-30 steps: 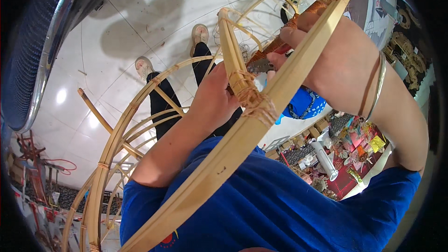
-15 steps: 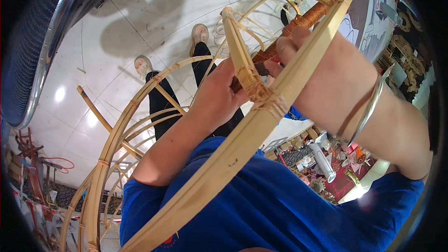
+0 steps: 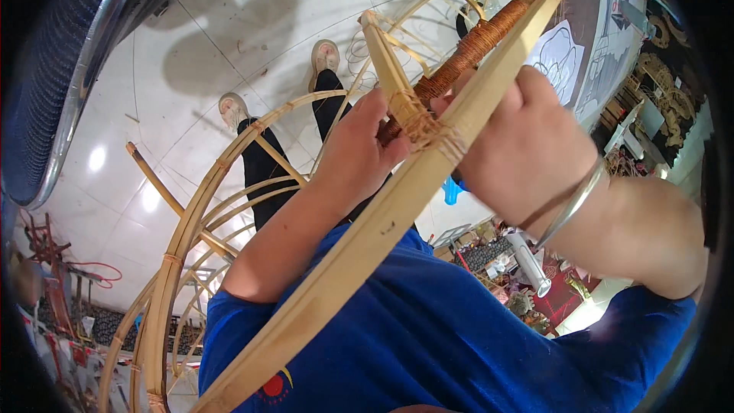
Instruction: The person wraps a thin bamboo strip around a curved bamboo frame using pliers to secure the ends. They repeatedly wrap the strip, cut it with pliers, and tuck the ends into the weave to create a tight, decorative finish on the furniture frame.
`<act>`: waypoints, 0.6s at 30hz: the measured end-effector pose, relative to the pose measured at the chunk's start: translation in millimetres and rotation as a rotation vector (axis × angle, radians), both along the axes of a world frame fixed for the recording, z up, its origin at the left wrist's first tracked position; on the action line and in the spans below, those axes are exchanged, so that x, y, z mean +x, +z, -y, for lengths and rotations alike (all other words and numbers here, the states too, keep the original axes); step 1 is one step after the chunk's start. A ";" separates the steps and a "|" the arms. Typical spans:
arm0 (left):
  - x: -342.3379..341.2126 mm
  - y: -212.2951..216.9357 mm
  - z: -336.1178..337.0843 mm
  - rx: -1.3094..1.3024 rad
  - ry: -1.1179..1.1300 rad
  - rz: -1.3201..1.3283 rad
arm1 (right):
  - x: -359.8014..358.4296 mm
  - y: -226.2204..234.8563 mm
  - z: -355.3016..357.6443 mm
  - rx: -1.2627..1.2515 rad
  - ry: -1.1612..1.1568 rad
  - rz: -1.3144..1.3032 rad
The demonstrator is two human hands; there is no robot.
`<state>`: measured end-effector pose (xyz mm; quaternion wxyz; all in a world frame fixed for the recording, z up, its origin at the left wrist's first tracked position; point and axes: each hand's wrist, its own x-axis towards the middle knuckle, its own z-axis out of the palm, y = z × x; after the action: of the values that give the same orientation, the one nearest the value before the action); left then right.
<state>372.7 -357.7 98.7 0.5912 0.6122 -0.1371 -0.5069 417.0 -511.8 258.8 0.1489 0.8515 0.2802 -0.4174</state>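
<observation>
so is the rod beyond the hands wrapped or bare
Wrapped: brown cord coils closely around it toward the picture's upper right. What the left hand covers, I cannot tell.

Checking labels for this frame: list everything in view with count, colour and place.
bamboo frame: 1, pale tan, across the middle
wrapped rod: 1, orange-brown, upper middle
mesh panel: 1, dark blue, chrome-edged, upper left
floor: 1, white tiles, beneath
drawing sheet: at least 1, white, upper right
ornate pieces: several, tan, far right
cylinder: 1, white, lower right
clutter: uncountable, mixed colours, lower corners
shoes: 2, beige, upper middle
trouser legs: 2, black, left of centre
shirt: 1, blue, bottom
bangle: 1, silver, right wrist
left hand: 1, bare, gripping the rod
right hand: 1, bare, fingers partly hidden behind the frame
</observation>
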 end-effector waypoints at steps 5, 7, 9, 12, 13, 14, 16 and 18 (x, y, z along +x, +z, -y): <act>7.8 12.1 1.1 -0.059 0.164 -0.363 | -21.1 -17.5 59.2 0.268 -0.396 -0.011; 9.7 6.0 -2.4 -0.037 0.154 -0.487 | -54.7 -25.1 66.9 0.441 -0.674 0.028; 19.4 3.5 -3.4 -0.044 0.152 -0.755 | -89.1 -35.7 63.1 0.582 -0.970 0.052; 34.1 -4.1 0.1 -0.057 0.077 -1.102 | -110.0 -31.7 47.2 0.760 -1.602 -0.199; 36.2 -7.1 1.9 -0.066 0.036 -1.210 | -121.7 -35.5 37.2 0.909 -1.789 -0.208; 35.4 -10.9 1.3 -0.084 0.021 -1.228 | -123.9 -35.2 27.4 1.016 -1.933 -0.288; 30.5 -26.7 0.2 -0.127 -0.016 -1.313 | -125.5 -28.2 9.1 1.137 -2.239 -0.487; 27.8 -32.7 0.9 -0.051 -0.016 -1.359 | -122.5 -21.4 -4.0 1.214 -2.522 -0.753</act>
<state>400.5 -358.7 65.9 0.5565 0.1428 0.2485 -0.7798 294.4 -507.8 237.4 -0.7686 0.2996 -0.4896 -0.2823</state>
